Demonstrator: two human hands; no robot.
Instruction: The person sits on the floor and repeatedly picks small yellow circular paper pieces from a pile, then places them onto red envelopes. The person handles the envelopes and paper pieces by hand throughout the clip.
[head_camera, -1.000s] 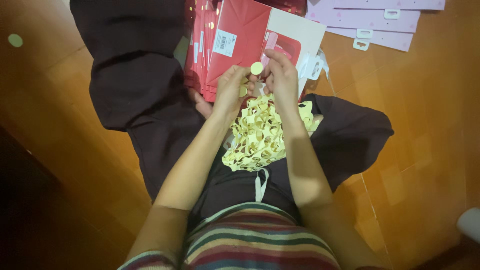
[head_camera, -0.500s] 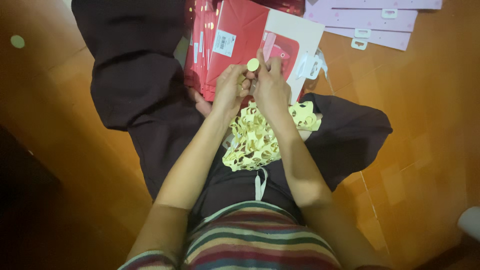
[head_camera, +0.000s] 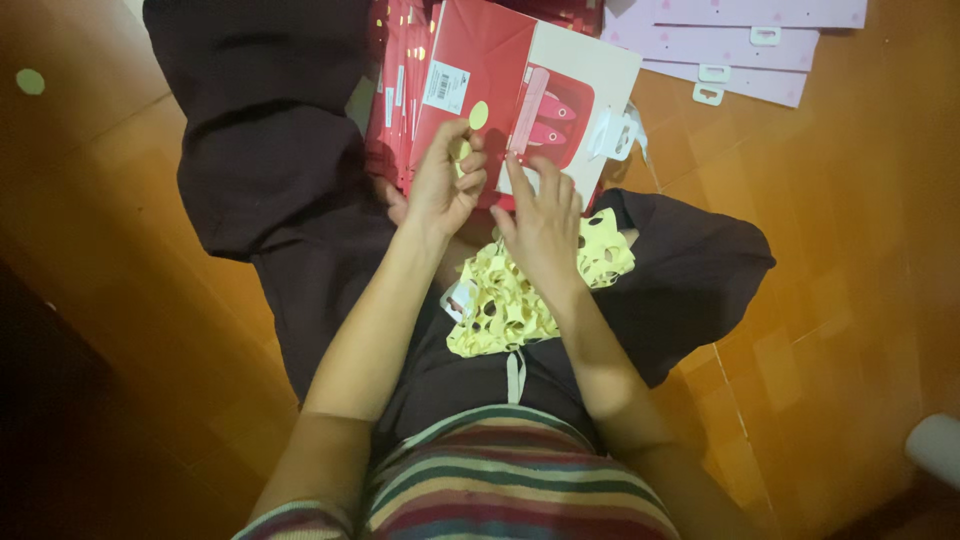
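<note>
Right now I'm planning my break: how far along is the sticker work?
Done: one round yellow sticker sits on the red-and-white package. In hand: the left hand pinches something small and yellowish; the right hand touches the package. Left: cannot tell; the punched yellow sheet looks mostly used.

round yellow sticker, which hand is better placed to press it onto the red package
Left. The left hand already pinches the round yellow sticker over the red package; the right hand rests lower, on the package's edge.
</note>
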